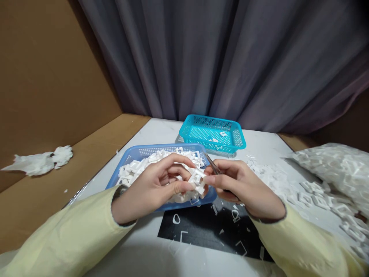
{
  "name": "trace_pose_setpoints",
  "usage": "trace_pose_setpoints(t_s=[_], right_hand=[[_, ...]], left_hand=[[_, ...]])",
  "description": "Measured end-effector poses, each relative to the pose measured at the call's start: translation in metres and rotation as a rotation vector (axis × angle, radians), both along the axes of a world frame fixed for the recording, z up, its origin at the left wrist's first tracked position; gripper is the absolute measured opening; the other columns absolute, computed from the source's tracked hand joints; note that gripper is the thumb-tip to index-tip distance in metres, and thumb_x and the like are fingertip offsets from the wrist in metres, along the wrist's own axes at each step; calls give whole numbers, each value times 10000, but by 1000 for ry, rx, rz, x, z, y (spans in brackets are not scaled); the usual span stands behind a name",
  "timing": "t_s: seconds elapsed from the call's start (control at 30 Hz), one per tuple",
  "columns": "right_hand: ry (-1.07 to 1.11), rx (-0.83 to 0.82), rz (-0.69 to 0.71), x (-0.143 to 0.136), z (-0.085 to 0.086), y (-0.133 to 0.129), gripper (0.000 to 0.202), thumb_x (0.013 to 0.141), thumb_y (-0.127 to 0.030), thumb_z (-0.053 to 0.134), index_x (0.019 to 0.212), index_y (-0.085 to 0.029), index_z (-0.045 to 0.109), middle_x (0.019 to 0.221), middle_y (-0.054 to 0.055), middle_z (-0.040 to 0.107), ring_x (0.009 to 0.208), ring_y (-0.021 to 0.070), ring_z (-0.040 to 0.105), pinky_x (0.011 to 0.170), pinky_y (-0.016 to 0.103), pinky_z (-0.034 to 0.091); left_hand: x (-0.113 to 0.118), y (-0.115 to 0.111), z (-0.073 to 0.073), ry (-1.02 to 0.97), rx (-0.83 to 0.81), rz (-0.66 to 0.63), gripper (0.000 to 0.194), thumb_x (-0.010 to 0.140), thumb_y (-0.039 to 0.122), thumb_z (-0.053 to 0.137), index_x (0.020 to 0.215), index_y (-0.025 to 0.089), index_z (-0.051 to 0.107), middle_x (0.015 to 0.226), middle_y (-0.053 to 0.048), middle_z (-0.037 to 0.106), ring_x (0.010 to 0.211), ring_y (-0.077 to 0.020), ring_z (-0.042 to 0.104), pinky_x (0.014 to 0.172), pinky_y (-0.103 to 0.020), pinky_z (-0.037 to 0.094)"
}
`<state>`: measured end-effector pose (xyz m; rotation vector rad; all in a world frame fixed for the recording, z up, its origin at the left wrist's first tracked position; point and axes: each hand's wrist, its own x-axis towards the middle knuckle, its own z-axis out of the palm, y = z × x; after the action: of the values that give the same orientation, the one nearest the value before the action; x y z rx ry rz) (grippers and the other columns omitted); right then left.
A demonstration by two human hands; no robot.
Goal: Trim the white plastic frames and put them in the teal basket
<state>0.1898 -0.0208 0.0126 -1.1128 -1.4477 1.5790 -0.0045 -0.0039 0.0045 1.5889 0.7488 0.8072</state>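
Observation:
My left hand (157, 184) is closed on a small white plastic part (197, 177), pinched between thumb and fingers above the blue basket (119, 163). That basket is heaped with similar white parts (135, 169). My right hand (235, 182) meets the same part from the right, its thumb and fingertip at the part's edge. A slim dark metal tool (212, 164) lies in the right hand and points up and to the left. It may be tweezers; most of it is hidden by the fingers.
Behind stands a turquoise basket (240, 140) with a few white pieces. A black mat (201, 231) carries thin white scraps (176, 219). On the right are loose white parts (317, 198) and a filled clear bag (340, 169). Crumpled white material (40, 163) lies left, by the cardboard wall (49, 77).

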Motion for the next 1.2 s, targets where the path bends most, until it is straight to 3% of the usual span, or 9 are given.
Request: trace_pose_setpoints(t_s=[0.3,0.57,1.2], right_hand=[[-25,-23,2,-2,2,0,166,759,-307,584,749,-142,571,647,12,606,389,8,318,330,158,185],[-46,-4,31,-2,-2,0,136,768,-283,568,757,-147,569,659,7,607,389,9,297,343,167,178],[-141,123,57,0,-3,-2,108,771,-270,575,761,-163,584,698,-12,604,439,25,331,385,180,237]], left_hand=[[1,-2,2,-14,42,17,267,808,192,556,1062,187,475,707,21,562,606,-76,519,529,-158,426],[-2,-2,2,59,200,74,183,827,181,528,1010,192,533,987,-31,569,863,-120,559,710,-186,463],[-5,-3,2,148,397,105,188,820,162,521,1003,186,557,968,-50,594,867,-173,567,736,-289,453]])
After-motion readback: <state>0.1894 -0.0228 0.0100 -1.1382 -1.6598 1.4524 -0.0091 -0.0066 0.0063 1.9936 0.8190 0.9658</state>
